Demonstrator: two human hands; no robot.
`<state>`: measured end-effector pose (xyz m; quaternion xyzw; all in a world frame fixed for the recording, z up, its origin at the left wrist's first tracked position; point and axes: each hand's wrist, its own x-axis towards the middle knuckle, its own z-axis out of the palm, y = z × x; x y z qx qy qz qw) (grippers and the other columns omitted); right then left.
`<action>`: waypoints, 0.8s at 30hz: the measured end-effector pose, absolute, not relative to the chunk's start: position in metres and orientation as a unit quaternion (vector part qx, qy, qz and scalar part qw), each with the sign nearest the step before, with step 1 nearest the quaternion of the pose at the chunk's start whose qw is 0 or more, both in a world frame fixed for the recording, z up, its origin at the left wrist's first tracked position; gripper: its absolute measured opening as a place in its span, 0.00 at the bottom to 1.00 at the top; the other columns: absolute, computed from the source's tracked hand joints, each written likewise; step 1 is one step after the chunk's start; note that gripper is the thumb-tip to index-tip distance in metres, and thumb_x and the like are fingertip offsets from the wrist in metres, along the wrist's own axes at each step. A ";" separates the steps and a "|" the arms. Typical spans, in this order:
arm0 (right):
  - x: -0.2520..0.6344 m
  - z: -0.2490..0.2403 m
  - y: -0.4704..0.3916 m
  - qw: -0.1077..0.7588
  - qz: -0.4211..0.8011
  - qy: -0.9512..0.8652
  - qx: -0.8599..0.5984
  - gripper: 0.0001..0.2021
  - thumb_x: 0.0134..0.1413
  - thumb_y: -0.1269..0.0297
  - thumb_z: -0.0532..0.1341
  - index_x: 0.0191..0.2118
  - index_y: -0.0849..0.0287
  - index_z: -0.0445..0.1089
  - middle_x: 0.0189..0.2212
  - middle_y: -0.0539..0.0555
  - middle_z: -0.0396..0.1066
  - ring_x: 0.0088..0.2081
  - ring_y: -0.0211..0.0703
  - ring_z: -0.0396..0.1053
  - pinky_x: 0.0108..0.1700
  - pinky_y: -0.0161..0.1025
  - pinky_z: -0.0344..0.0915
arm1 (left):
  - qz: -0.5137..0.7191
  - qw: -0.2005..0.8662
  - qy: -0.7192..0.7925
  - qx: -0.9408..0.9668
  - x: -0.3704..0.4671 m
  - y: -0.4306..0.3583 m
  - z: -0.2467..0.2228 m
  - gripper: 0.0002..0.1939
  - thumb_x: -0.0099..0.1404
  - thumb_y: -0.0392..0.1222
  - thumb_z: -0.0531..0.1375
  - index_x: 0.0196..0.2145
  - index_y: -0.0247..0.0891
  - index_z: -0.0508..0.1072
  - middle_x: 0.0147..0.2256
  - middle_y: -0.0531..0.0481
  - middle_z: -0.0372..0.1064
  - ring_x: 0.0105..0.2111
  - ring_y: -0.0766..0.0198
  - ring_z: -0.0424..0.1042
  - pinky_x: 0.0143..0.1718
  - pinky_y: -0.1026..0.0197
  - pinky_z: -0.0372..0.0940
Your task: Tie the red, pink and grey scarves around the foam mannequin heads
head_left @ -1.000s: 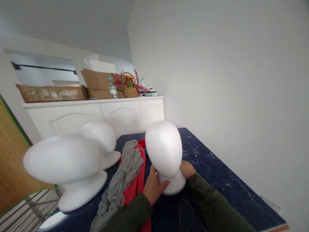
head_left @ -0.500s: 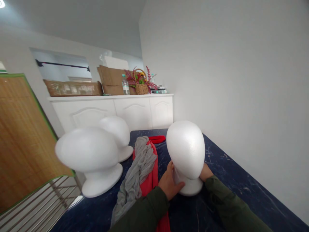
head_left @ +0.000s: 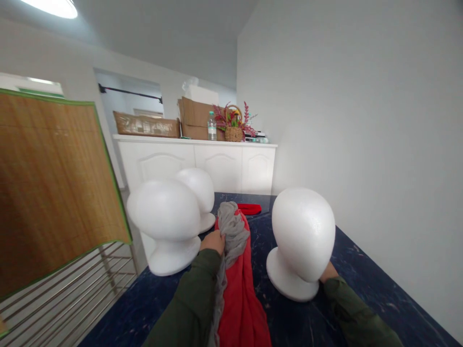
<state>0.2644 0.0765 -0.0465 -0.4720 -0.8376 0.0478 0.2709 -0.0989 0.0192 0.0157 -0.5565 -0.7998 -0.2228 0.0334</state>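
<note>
A white foam mannequin head stands on the dark blue marble table, right of centre. My right hand rests against its lower right side, mostly hidden behind the foam. My left hand grips a grey scarf that lies over a red cloth running down the table's middle. Two more foam heads stand to the left.
A small red item lies at the table's far end. A woven bamboo mat hangs over a metal rack on the left. A white sideboard at the back carries cardboard boxes, a bottle and a flower basket.
My left hand left the foam head's neck and moved left onto the grey scarf. The view swung left, and the foam head now sits further right.
</note>
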 end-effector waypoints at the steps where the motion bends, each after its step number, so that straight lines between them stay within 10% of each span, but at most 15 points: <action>1: 0.264 -0.046 0.075 0.265 0.052 -0.838 -0.475 0.18 0.46 0.64 0.47 0.38 0.58 0.71 0.41 0.57 0.69 0.49 0.48 0.61 0.53 0.45 0.54 | -0.241 0.046 -0.798 -0.550 -0.096 0.018 0.019 0.12 0.60 0.43 0.48 0.30 0.35 0.67 0.32 0.41 0.70 0.35 0.56 0.70 0.35 0.58 0.60; 14: 0.277 -0.041 -0.031 0.355 0.103 -0.659 -0.655 0.17 0.49 0.51 0.48 0.31 0.57 0.67 0.27 0.54 0.70 0.30 0.47 0.68 0.32 0.41 0.65 | -0.539 0.085 -0.612 -0.573 -0.049 -0.027 0.049 0.14 0.63 0.45 0.40 0.30 0.39 0.61 0.25 0.49 0.63 0.28 0.61 0.65 0.31 0.60 0.59; 24: 0.196 -0.003 -0.097 0.510 0.221 -0.681 -0.477 0.16 0.56 0.56 0.44 0.36 0.58 0.65 0.31 0.54 0.67 0.30 0.40 0.64 0.34 0.36 0.63 | -0.315 0.058 -0.234 -0.918 0.041 -0.093 0.003 0.12 0.55 0.48 0.50 0.20 0.41 0.64 0.17 0.51 0.63 0.17 0.66 0.60 0.19 0.61 0.54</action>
